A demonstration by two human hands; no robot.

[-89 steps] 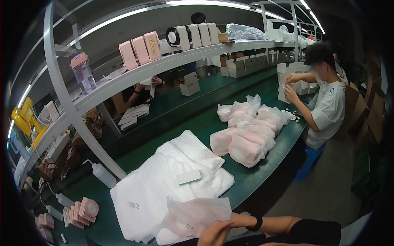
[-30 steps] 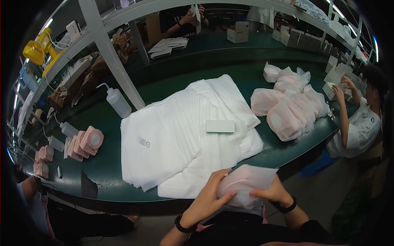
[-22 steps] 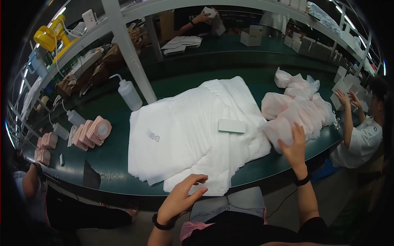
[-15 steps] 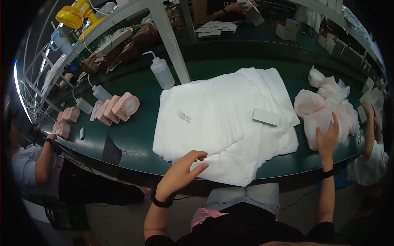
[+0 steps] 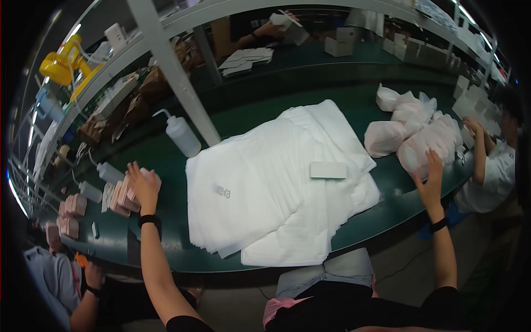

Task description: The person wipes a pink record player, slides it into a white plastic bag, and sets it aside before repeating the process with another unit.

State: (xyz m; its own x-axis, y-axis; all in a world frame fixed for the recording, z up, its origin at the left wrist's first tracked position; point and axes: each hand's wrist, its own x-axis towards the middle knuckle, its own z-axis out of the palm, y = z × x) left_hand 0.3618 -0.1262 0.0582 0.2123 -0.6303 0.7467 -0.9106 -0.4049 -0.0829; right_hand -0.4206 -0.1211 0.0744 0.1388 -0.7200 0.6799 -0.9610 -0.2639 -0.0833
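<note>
Both hands stretched wide apart, one to each end of the bench.

The left hand (image 5: 142, 185) lies with fingers spread, flat on the row of pink cases (image 5: 126, 193) at the left end; the row runs away toward the back edge. The right hand (image 5: 428, 182), fingers open, touches the pink bagged pieces (image 5: 412, 138) piled at the right end, directly ahead of its fingertips. The white sheets (image 5: 271, 188) lie between the hands.

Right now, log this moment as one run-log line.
left hand: on row of pink cases | right hand: on bagged pink cases | centre: stack of white foam bags, small white box on top
</note>
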